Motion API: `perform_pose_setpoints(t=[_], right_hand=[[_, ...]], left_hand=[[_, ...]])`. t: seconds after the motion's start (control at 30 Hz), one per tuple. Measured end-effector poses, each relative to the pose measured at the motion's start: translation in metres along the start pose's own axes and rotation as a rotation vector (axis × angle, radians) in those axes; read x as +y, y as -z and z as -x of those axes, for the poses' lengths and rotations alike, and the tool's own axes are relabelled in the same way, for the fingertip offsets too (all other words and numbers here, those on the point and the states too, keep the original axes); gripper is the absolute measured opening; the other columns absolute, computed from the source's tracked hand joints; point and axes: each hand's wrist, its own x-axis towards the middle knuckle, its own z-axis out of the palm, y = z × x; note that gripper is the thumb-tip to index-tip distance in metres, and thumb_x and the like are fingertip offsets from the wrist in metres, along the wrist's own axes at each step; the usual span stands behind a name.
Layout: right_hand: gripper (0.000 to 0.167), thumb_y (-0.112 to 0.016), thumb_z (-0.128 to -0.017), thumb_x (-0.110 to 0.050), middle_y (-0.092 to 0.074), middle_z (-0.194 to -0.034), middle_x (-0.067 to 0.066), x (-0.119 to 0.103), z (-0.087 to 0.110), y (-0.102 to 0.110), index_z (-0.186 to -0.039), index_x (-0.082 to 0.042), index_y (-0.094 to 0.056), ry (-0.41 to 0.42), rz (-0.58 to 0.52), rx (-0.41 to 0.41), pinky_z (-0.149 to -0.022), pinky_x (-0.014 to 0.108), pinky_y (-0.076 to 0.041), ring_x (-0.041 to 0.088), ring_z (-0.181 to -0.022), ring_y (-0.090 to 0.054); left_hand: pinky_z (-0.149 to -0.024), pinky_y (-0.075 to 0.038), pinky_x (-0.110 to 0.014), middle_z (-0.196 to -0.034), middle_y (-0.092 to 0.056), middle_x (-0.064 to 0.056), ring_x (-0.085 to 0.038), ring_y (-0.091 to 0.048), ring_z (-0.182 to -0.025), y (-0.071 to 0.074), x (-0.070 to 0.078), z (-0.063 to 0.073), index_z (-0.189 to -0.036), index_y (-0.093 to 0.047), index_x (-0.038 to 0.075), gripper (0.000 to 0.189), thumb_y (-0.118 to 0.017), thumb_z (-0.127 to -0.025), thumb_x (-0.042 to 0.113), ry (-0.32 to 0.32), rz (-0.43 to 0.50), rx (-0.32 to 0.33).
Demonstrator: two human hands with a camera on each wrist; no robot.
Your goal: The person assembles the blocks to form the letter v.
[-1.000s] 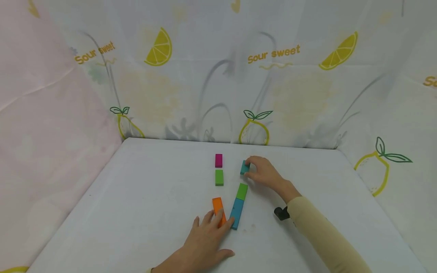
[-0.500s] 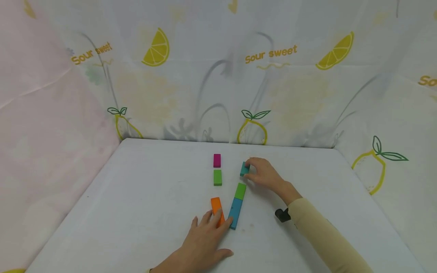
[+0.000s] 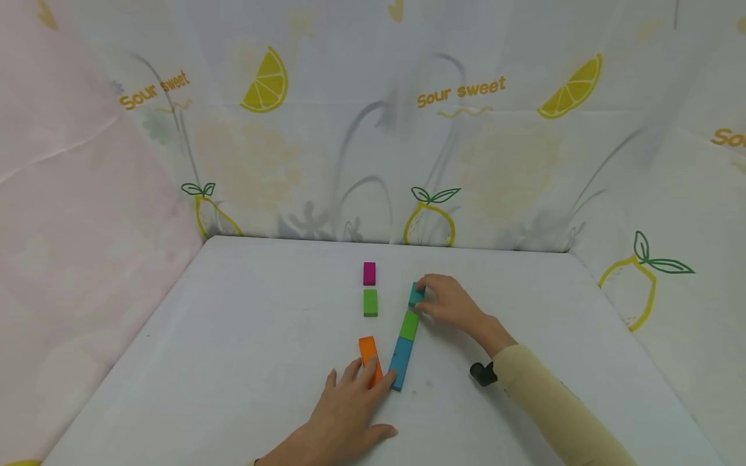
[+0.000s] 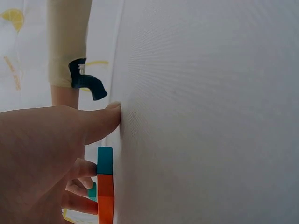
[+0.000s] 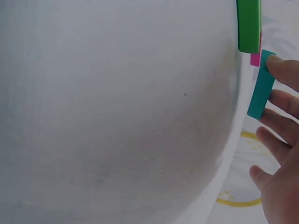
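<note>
On my head feed, left hand (image 3: 346, 411) lies toward the near side of the white tabletop (image 3: 250, 323), fingers spread, touching the orange rectangular block (image 3: 366, 347) and the blue rectangular block (image 3: 401, 362). Magenta rectangular block (image 3: 370, 274) sits near the far edge, light-green rectangular block (image 3: 370, 303) just nearer; all these unmoved. Bright-green rectangular block (image 3: 410, 326) butts against blue's far end. Changed from half a second ago: right hand (image 3: 451, 304), pinching the teal rectangular block (image 3: 415, 296), shifted nearer bright green; I can't tell if they touch.
</note>
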Motion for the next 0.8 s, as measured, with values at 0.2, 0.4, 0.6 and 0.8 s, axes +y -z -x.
perform_pose_setpoints(t=[0.2,0.4,0.6,0.8], right_hand=[[0.028,-0.078,-0.084,-0.018,-0.071,-0.111,0.006,0.0018,0.0031,-0.0035,-0.108,-0.009,-0.067,0.007,0.021,0.011,-0.100,0.044,-0.051,0.024,-0.109,-0.065],[0.028,-0.078,-0.084,-0.019,-0.071,-0.111,0.007,-0.0004,0.0057,-0.0037,-0.108,-0.008,-0.067,-0.001,0.015,0.003,-0.101,0.045,-0.050,0.025,-0.110,-0.065],[0.029,-0.077,-0.085,-0.020,-0.071,-0.114,0.007,-0.0023,0.0066,-0.0035,-0.109,-0.008,-0.067,-0.015,0.014,-0.002,-0.102,0.046,-0.049,0.026,-0.113,-0.065],[0.029,-0.076,-0.086,-0.021,-0.070,-0.116,0.009,-0.0020,0.0063,-0.0048,-0.110,-0.007,-0.067,-0.028,0.015,-0.013,-0.104,0.046,-0.048,0.026,-0.115,-0.064]], left_hand=[[-0.095,-0.042,-0.074,-0.154,-0.043,-0.011,-0.041,-0.045,-0.134,-0.0001,-0.0001,0.0001,-0.149,-0.044,0.033,0.079,-0.065,-0.082,0.069,0.001,-0.005,-0.002],[-0.095,-0.042,-0.074,-0.154,-0.043,-0.011,-0.041,-0.044,-0.134,0.0003,0.0003,-0.0003,-0.149,-0.044,0.033,0.079,-0.065,-0.081,0.069,0.005,0.001,-0.011],[-0.095,-0.042,-0.074,-0.154,-0.043,-0.011,-0.041,-0.045,-0.133,0.0012,0.0009,-0.0002,-0.148,-0.045,0.033,0.079,-0.066,-0.081,0.068,0.005,0.002,-0.011],[-0.095,-0.041,-0.074,-0.154,-0.043,-0.011,-0.042,-0.044,-0.134,0.0011,0.0007,0.0000,-0.149,-0.044,0.033,0.079,-0.066,-0.081,0.068,0.007,0.007,-0.014]])
